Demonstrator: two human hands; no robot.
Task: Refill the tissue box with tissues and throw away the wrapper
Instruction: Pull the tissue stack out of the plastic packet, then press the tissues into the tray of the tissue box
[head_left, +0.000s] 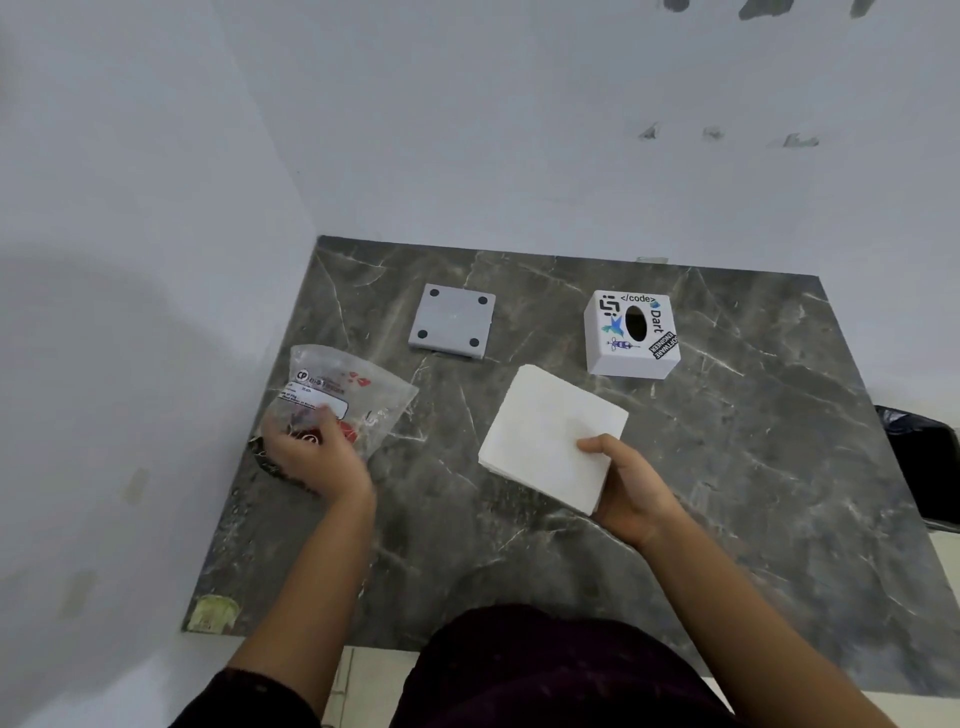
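A thick white stack of tissues is held just above the dark marble table, gripped at its near right corner by my right hand. At the table's left edge my left hand clutches the clear plastic wrapper with red hearts and a printed label; the wrapper looks empty. A white square tissue box covered in stickers, its oval slot facing up, stands at the back right. Its grey base plate with black round feet lies separately at the back middle.
White walls close in the table at the back and left. A bin lined with a black bag stands off the table's right edge. A yellowish sticker patch marks the near left corner. My dark clothing fills the bottom of the view.
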